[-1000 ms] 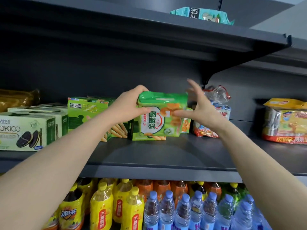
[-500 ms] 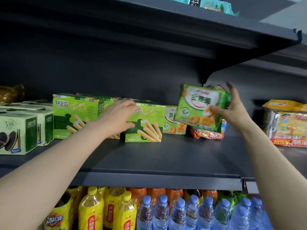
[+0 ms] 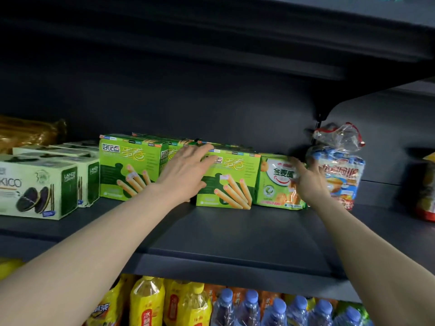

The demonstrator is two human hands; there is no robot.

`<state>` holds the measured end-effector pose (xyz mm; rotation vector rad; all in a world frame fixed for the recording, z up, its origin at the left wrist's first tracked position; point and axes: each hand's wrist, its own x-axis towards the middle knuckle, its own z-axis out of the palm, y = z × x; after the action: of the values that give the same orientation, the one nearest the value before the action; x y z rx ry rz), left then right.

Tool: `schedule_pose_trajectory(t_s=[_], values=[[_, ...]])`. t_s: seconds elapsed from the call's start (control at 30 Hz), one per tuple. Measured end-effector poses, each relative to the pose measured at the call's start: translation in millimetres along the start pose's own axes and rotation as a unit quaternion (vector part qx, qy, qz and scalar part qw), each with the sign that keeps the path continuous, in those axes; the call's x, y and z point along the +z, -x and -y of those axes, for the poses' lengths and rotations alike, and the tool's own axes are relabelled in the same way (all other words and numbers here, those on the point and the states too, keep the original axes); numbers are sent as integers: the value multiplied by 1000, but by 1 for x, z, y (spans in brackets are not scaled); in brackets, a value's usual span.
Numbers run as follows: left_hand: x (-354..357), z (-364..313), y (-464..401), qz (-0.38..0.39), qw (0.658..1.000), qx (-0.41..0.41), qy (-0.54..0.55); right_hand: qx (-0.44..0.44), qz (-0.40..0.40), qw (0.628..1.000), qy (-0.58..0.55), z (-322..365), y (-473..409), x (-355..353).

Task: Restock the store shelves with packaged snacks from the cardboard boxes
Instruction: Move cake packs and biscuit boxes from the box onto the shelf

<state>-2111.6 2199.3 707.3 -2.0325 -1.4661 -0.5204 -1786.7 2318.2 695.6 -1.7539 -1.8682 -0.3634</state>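
A green biscuit pack (image 3: 275,184) stands upright on the dark shelf (image 3: 235,234), between a green egg-roll box (image 3: 235,184) and a blue-and-white snack bag (image 3: 341,170). My right hand (image 3: 308,182) grips the pack's right edge; its fingers are blurred. My left hand (image 3: 186,170) lies with straight, spread fingers against the upper left corner of the egg-roll box. A second egg-roll box (image 3: 127,165) stands to the left, with more behind it. No cardboard box is in view.
Pale green sandwich-cookie boxes (image 3: 35,184) fill the shelf's left end, with a brown packet (image 3: 26,132) behind them. A yellow-red bag (image 3: 428,184) sits at the right edge. The upper shelf (image 3: 306,43) hangs close overhead. Yellow drink bottles (image 3: 146,304) and water bottles (image 3: 277,309) stand below.
My right hand carried the green biscuit pack down from the air and stood it on the shelf beside the egg-roll box. My left hand stayed on that box.
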Motion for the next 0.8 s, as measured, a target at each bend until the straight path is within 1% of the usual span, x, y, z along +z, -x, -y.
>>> schedule_pose_trajectory(t_s=[0.07, 0.13, 0.33, 0.43, 0.5, 0.6, 0.8], values=[[1, 1, 0, 1, 1000, 4, 6, -25, -16, 997, 73, 9, 0, -3], [1, 3, 1, -2, 1000, 7, 14, -40, -39, 993, 106, 19, 5, -11], [-13, 10, 18, -41, 999, -4, 22, -106, -134, 979, 115, 46, 36, -29], [-25, 21, 38, -63, 998, -15, 20, -166, -169, 965, 117, 72, 63, -39], [-32, 30, 57, -78, 996, -29, 26, -205, -186, 953, 119, 95, 83, -46], [-45, 45, 93, -87, 994, -59, 31, -244, -192, 945, 103, 136, 117, -54], [-69, 99, 195, -102, 988, -110, 29, -319, -191, 927, 51, 244, 195, -51]])
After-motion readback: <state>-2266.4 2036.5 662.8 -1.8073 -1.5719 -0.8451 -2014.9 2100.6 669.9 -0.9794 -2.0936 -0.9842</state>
